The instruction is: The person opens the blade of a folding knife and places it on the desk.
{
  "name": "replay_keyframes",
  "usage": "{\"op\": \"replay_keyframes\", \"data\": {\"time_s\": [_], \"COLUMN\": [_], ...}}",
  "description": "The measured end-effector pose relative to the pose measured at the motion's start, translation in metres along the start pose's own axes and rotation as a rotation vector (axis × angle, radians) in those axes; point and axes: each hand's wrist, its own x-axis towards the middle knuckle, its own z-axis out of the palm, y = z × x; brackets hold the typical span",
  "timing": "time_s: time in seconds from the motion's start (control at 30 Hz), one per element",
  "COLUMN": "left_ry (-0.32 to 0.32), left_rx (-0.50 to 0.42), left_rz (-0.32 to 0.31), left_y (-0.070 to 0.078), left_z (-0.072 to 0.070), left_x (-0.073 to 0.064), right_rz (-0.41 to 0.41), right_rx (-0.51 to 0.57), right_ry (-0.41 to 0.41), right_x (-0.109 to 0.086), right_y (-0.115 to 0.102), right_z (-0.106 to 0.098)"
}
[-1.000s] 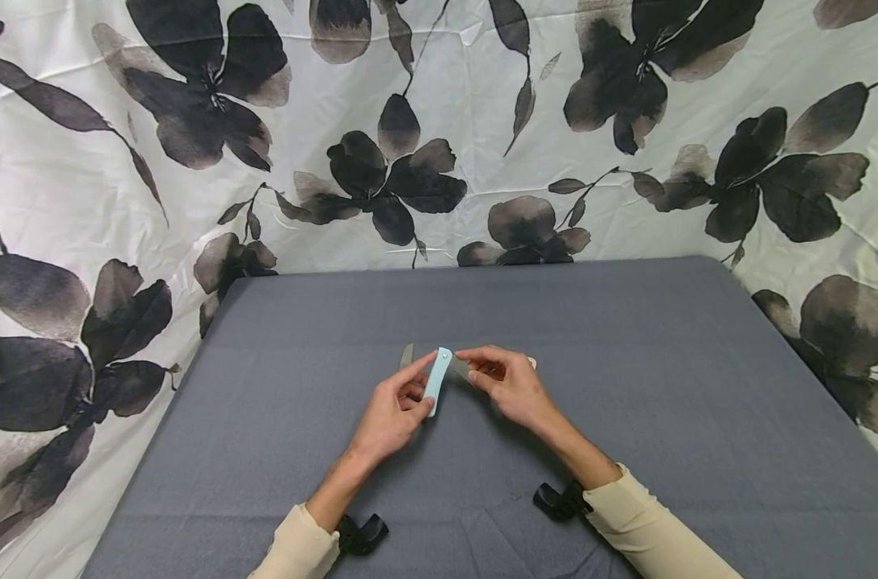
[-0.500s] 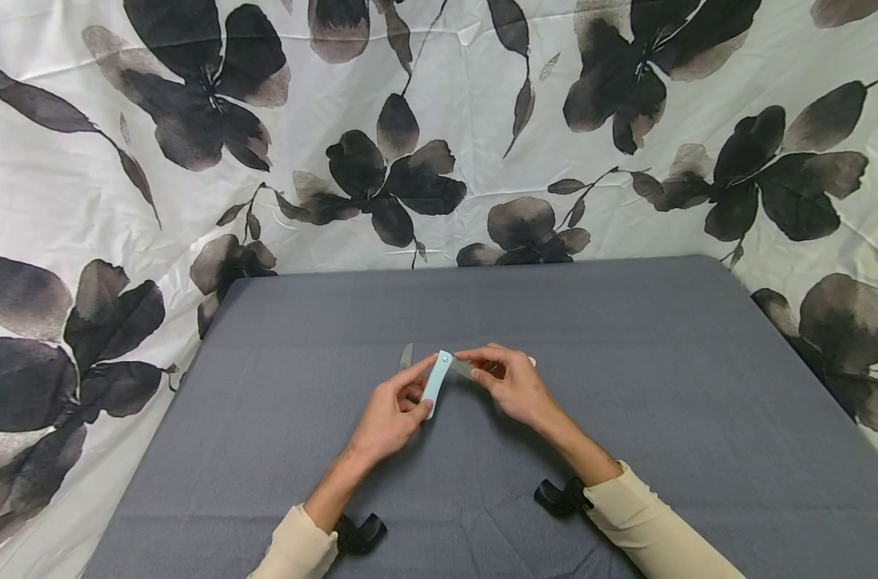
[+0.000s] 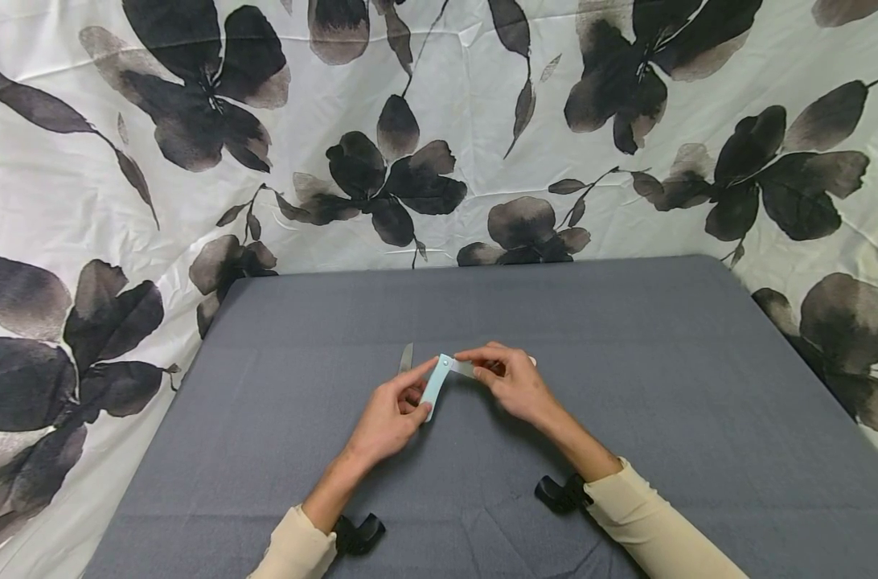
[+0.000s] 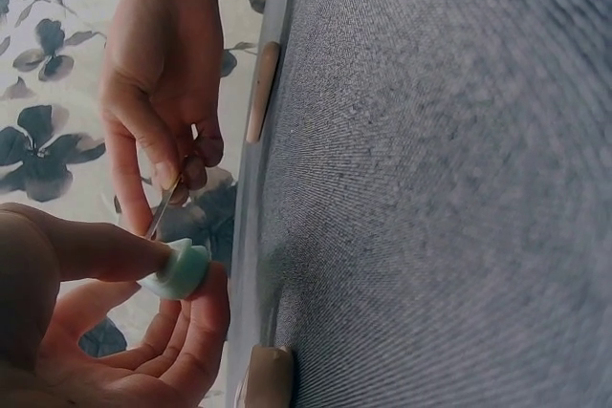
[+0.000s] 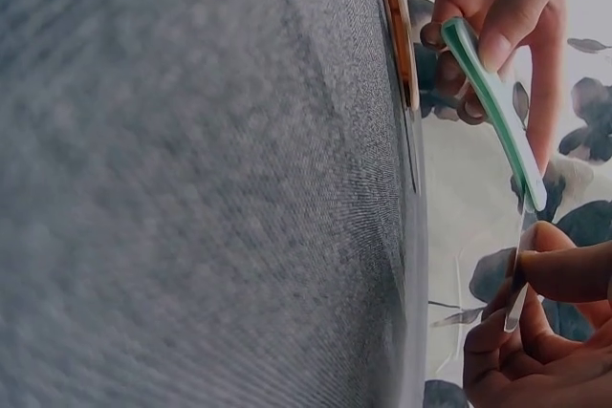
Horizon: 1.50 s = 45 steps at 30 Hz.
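A folding knife with a pale blue handle (image 3: pixel 435 390) is held above the table between both hands. My left hand (image 3: pixel 388 414) grips the handle, thumb near its lower end and index finger reaching toward the pivot. From the pivot the metal blade (image 3: pixel 462 368) stands out at an angle to the right. My right hand (image 3: pixel 514 386) pinches this blade between thumb and fingers; its tip shows past them in the right wrist view. Seen from the left wrist, the handle (image 4: pixel 184 269) points end-on at the camera.
Behind my left hand lies another knife, its blade (image 3: pixel 407 355) showing in the head view and its brown handle (image 5: pixel 397 31) in the right wrist view. A light-coloured end of something (image 3: pixel 532 362) peeks out behind my right hand. Grey cloth (image 3: pixel 627 338) covers the table; a floral curtain (image 3: pixel 439 121) hangs behind.
The blade has swung outward from the handle and now lies closer to level. The handle's pivot end has dipped slightly. Both hands stay almost in place.
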Motion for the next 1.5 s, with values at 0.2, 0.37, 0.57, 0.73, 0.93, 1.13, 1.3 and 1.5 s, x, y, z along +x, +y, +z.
{"op": "replay_keyframes", "data": {"time_s": [0.2,0.37,0.57,0.73,0.93,1.13,1.3,1.5], "left_ry": [-0.011,-0.023,-0.044,-0.073,-0.092,-0.113,-0.131,-0.154], "left_rx": [0.021,0.037,0.066,0.092,0.122,0.143,0.151,0.169], "left_rz": [0.002,-0.009,-0.018,-0.022,-0.019,-0.027,-0.046,-0.053], "left_y": [0.000,0.001,0.000,0.001,0.002,0.004,0.005,0.006], "left_z": [-0.002,-0.003,-0.004,-0.004,-0.006,-0.009,-0.011,-0.012], "left_x": [0.000,0.000,-0.001,-0.002,-0.003,-0.003,-0.002,-0.002], "right_rz": [-0.009,-0.015,-0.006,-0.003,0.007,0.023,0.025,0.017], "right_rx": [-0.006,-0.012,-0.034,-0.051,-0.057,-0.056,-0.056,-0.067], "right_ry": [-0.008,-0.021,-0.052,-0.080,-0.107,-0.138,-0.166,-0.185], "right_x": [0.002,0.003,0.003,0.003,0.004,0.004,0.005,0.007], "right_y": [0.001,0.003,0.004,0.005,0.005,0.003,0.003,0.003], "right_z": [-0.001,-0.002,-0.005,-0.007,-0.009,-0.013,-0.015,-0.016]}}
